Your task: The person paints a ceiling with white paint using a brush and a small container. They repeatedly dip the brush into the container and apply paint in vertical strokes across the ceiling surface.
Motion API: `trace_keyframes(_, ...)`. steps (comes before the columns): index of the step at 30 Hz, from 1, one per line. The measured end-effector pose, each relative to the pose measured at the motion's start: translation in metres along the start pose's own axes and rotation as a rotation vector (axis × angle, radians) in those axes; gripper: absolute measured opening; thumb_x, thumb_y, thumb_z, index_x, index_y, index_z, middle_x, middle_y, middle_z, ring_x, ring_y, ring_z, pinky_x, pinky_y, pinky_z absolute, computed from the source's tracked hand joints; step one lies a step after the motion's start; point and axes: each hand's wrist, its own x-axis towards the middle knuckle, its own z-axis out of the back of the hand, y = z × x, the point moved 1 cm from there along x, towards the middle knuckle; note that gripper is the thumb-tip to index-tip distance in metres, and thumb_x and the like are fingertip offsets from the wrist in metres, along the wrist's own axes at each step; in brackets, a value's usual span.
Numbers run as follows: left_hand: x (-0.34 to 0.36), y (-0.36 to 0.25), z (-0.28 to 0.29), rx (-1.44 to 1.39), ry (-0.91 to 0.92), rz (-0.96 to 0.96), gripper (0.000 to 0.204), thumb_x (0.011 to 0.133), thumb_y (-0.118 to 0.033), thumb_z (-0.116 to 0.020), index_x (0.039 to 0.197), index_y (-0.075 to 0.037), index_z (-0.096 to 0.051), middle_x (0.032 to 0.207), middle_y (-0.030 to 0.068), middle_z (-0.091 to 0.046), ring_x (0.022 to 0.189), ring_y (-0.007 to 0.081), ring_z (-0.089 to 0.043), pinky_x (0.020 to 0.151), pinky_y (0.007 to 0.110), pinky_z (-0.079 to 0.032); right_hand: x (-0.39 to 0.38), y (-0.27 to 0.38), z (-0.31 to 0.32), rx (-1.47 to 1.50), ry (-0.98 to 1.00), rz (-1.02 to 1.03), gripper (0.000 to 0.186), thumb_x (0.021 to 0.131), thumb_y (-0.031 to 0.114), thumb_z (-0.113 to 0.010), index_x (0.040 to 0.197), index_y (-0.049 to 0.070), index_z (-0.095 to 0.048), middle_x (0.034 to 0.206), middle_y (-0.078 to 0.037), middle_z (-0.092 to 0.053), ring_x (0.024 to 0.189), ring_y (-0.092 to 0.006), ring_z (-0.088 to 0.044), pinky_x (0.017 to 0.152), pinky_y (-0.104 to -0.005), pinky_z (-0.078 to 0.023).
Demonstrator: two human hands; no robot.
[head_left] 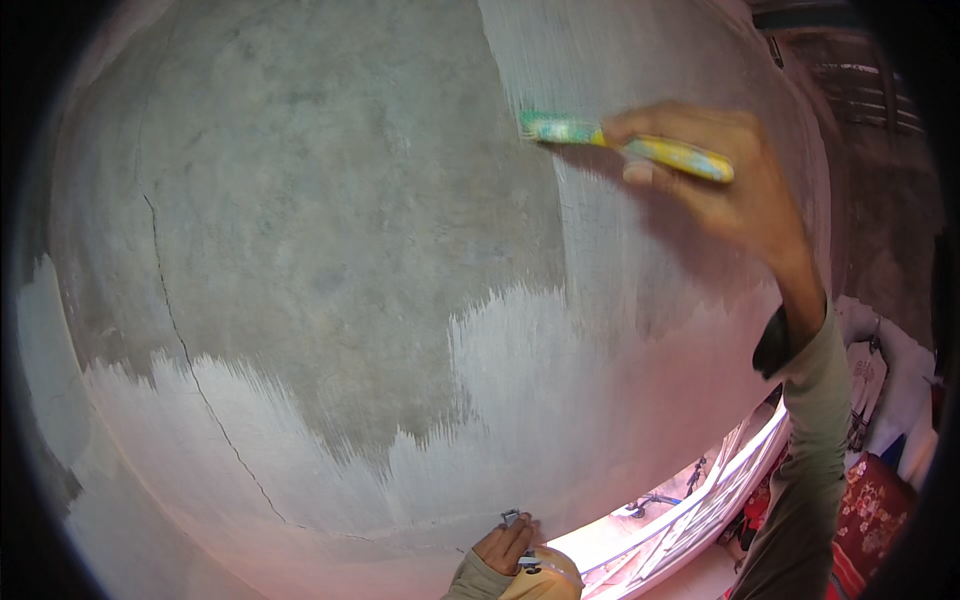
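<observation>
Grey plaster wall [330,220], large bare patch from the upper edge down through the centre. Whitish, streaky coating [520,380] covers the lower part and a broad band toward the right edge; its border with the bare grey is ragged below, straighter above. A thin dark crack [178,328] runs down the wall's left part, out of the bare patch into the coated strip.

Right hand [745,190], olive-grey sleeve [812,440], in front of the wall's upper right part: fingers and thumb pinch a flat paintbrush with yellow handle and green-and-white smeared head [575,129]. Brush lies nearly level, head toward the left, bristle tips at the border of bare plaster and right-hand band. Slight blur; firm contact with the wall cannot be told.

Left hand [507,545] low, near the wall's bottom edge, fingers bent together beside a small grey metallic piece [511,517]; whether it grips this cannot be told. Just beside it, a rounded tan object [555,580], partly cut off. Beyond the wall's lower right edge, a bright opening with pale bars [650,555] and a dark red floral cloth [875,510].
</observation>
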Motion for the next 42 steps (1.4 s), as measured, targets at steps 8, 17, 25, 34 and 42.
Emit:
trace_keyframes(8,-0.005,0.005,-0.007,-0.011,-0.023,-0.023,0.05,0.075,0.008,-0.064,0.125,0.003,-0.066,0.129,0.0175,-0.066,0.083,0.0263,-0.066,0.077,0.037,-0.059,-0.076,0.079,-0.012,0.149,0.199,-0.133,0.039,0.078,0.011,-0.084,0.113,0.005,-0.069,0.106,-0.012,-0.074,0.09,-0.0287,-0.074,0.073,-0.0387,-0.061)
trace_keyframes(17,-0.006,0.01,-0.013,-0.012,-0.006,-0.038,0.051,0.071,0.009,-0.065,0.122,0.004,-0.066,0.13,0.0191,-0.066,0.084,0.0258,-0.066,0.078,0.036,-0.059,-0.061,0.042,-0.001,0.346,0.341,-0.246,0.027,0.081,0.013,-0.083,0.105,0.005,-0.074,0.101,-0.011,-0.077,0.085,-0.0236,-0.075,0.077,-0.0348,-0.061)
trace_keyframes(25,-0.003,0.002,0.0,-0.019,0.053,-0.003,0.056,0.07,0.008,-0.065,0.127,0.005,-0.064,0.134,0.0195,-0.063,0.087,0.0279,-0.064,0.083,0.038,-0.058,0.052,-0.003,0.035,0.107,0.074,-0.366,0.024,0.084,0.016,-0.081,0.103,0.001,-0.079,0.093,-0.009,-0.077,0.08,-0.0158,-0.069,0.074,-0.0298,-0.055)
trace_keyframes(34,-0.001,0.004,-0.002,-0.006,0.012,-0.038,0.052,0.073,0.007,-0.067,0.125,0.004,-0.065,0.133,0.0198,-0.064,0.089,0.0279,-0.065,0.084,0.038,-0.059,-0.022,0.022,-0.017,-0.122,-0.032,0.064,0.024,0.084,0.011,-0.078,0.107,0.006,-0.075,0.101,-0.013,-0.076,0.089,-0.0267,-0.074,0.079,-0.0368,-0.059)
trace_keyframes(42,-0.003,0.008,-0.004,0.002,0.023,-0.031,0.05,0.075,0.007,-0.066,0.125,0.005,-0.065,0.132,0.0192,-0.064,0.088,0.0272,-0.065,0.084,0.038,-0.059,-0.065,0.07,-0.019,0.423,0.215,-0.163,0.029,0.077,0.016,-0.086,0.1,0.004,-0.074,0.1,-0.014,-0.076,0.087,-0.025,-0.075,0.075,-0.0341,-0.061)
